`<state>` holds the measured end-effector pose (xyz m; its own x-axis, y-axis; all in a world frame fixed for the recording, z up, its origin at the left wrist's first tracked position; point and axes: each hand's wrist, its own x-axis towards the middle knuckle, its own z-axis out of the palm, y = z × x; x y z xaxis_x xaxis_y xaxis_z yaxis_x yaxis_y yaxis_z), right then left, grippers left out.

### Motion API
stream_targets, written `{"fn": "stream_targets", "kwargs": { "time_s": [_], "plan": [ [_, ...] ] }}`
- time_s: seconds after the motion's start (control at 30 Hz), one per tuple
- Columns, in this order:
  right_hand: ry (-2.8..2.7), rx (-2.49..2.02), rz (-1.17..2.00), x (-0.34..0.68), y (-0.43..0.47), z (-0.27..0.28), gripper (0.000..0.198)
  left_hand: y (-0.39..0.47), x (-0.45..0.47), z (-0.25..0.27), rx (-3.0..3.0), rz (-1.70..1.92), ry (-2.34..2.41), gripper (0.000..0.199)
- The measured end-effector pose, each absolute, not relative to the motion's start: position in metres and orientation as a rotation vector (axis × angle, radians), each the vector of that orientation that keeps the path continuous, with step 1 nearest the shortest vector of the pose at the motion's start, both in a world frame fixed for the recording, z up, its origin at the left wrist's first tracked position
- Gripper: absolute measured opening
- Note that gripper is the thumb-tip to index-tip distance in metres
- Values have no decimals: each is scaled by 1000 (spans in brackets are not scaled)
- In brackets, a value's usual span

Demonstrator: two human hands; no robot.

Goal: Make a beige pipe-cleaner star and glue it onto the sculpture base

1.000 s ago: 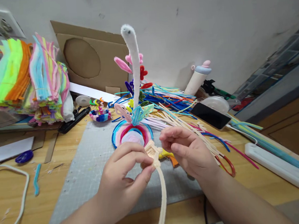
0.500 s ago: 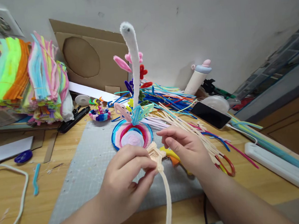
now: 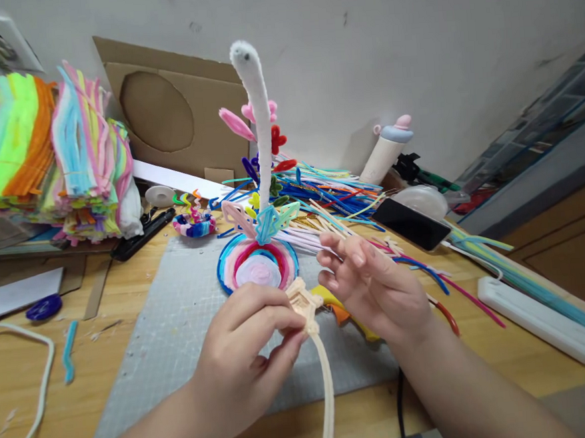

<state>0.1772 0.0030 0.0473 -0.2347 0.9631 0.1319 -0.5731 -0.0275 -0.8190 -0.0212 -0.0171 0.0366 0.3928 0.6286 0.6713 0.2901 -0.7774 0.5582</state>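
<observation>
Between its thumb and fingers, my left hand grips a cream pipe-cleaner shape, folded into a small angular frame with a long doubled tail hanging toward me. Just right of it, my right hand is raised and holds nothing; its fingers are apart and loosely bent, palm partly turned up. Behind my left hand lies a round coiled pipe-cleaner disc in blue, pink and white. A tall white fuzzy stalk rises behind it among pipe-cleaner flowers and butterflies. Something yellow and orange is partly hidden under my right hand.
A grey cutting mat covers the table's middle. Bundled pipe cleaners stand at left, loose ones lie behind. At right are a phone, a white power strip and a bottle. Cardboard leans on the wall.
My right hand has turned its palm upward and moved slightly right and up, away from the cream shape. My left hand keeps its grip in nearly the same place.
</observation>
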Motion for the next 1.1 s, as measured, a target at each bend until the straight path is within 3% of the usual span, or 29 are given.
{"fn": "stream_targets", "kwargs": {
  "time_s": [0.33, 0.53, 0.63, 0.97, 1.1],
  "plan": [
    [-886, -459, 1736, 175, -1, 53, 20, -18, -21, 37, 2303, 1380, 802, 16],
    [-1051, -844, 1467, 185, 7, 47, 17, -17, -22, 38, 2288, 1423, 851, 17],
    [-957, -844, 1574, 187, 10, 47, 14, -16, -22, 38, 2274, 1457, 901, 17],
    [-865, -675, 1683, 187, 13, 45, 30, -17, -24, 37, 2263, 1491, 1026, 16],
    [-835, -731, 1639, 185, 12, 42, 17, -16, -24, 37, 2263, 1482, 1046, 15]
  ]
}}
